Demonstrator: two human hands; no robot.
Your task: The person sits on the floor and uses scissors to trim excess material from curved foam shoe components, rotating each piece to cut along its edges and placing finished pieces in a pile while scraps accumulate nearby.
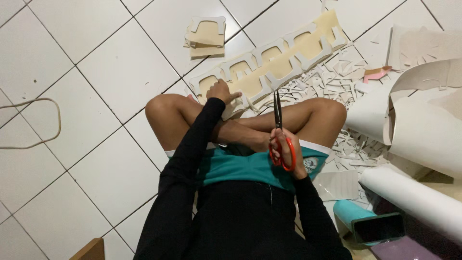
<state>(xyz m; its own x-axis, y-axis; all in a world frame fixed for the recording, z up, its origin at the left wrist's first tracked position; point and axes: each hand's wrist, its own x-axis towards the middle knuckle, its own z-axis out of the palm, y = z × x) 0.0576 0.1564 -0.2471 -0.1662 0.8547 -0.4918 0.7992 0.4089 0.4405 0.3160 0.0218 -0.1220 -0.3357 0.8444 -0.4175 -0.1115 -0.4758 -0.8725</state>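
Red-handled scissors in right hand | left hand on foam strip edge

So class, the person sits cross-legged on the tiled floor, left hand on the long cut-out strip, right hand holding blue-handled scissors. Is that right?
Not quite: the scissors have red-orange handles, not blue, as the head view shows. The rest stands: the person sits cross-legged on the tiled floor, left hand on the long cut-out strip, right hand holding the scissors.
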